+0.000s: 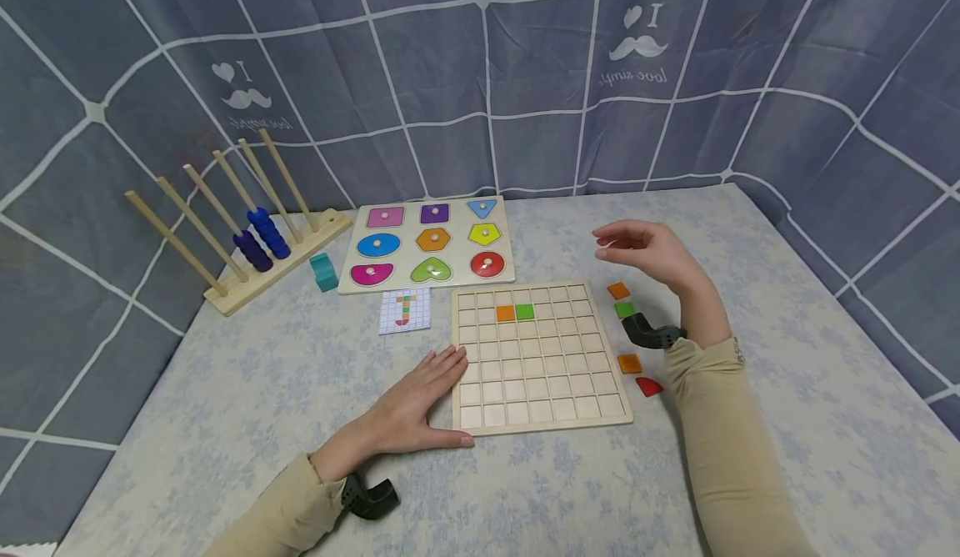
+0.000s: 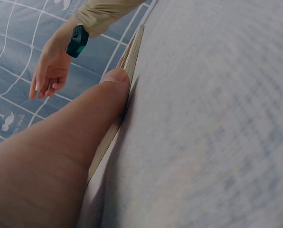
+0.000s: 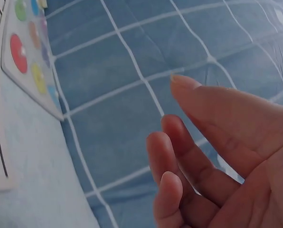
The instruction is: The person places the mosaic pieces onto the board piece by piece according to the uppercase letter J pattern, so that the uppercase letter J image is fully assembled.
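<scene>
A wooden grid board (image 1: 543, 429) lies on the table, with an orange square tile (image 1: 506, 313) and a green square tile (image 1: 524, 312) side by side in its upper rows. My left hand (image 1: 416, 403) rests along the board's left edge, fingers spread; in the left wrist view its thumb (image 2: 106, 99) presses by the board's edge (image 2: 134, 52). Above the table past the board's upper right corner, my right hand (image 1: 648, 250) is raised. Its loosely bent fingers (image 3: 189, 161) hold nothing, and the thumb stands apart.
Right of the board lie loose orange (image 1: 618, 291), green (image 1: 624, 310) and amber (image 1: 629, 363) tiles and a red quarter-round (image 1: 648, 387). A pattern card (image 1: 405, 323), shape puzzle (image 1: 407, 255), teal blocks (image 1: 324, 273) and a peg rack (image 1: 225, 300) with blue beads stand left and behind.
</scene>
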`<action>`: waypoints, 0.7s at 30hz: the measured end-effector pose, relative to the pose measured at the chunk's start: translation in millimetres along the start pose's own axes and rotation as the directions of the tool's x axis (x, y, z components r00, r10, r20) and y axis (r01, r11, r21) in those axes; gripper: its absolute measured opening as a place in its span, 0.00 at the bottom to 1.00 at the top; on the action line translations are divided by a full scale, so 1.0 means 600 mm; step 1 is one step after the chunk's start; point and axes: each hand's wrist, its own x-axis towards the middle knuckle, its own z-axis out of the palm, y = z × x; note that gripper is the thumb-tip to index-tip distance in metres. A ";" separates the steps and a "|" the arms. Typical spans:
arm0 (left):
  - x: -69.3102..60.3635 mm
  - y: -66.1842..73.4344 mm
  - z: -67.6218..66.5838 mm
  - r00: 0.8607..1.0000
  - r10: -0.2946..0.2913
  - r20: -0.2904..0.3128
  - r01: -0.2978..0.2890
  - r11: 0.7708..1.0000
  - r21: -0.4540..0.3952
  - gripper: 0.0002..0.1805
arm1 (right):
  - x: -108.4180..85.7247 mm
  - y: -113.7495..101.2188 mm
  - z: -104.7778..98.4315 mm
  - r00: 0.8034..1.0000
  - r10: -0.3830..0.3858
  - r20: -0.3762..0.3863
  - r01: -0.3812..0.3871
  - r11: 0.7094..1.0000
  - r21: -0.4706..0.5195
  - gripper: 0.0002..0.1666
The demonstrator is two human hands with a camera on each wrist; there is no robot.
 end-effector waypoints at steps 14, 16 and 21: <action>0.000 -0.001 0.000 1.000 0.000 -0.005 0.000 1.000 -0.003 0.56 | -0.002 0.062 -0.027 0.995 0.048 0.092 -0.049 0.999 0.018 0.30; 0.000 -0.001 0.000 1.000 0.000 -0.006 0.000 1.000 -0.003 0.56 | -0.001 0.074 -0.026 0.993 0.060 0.101 -0.062 0.998 0.015 0.31; 0.000 0.000 0.000 1.000 -0.001 -0.005 0.001 1.000 -0.007 0.56 | 0.003 0.101 -0.024 0.988 0.092 0.125 -0.097 0.995 0.033 0.31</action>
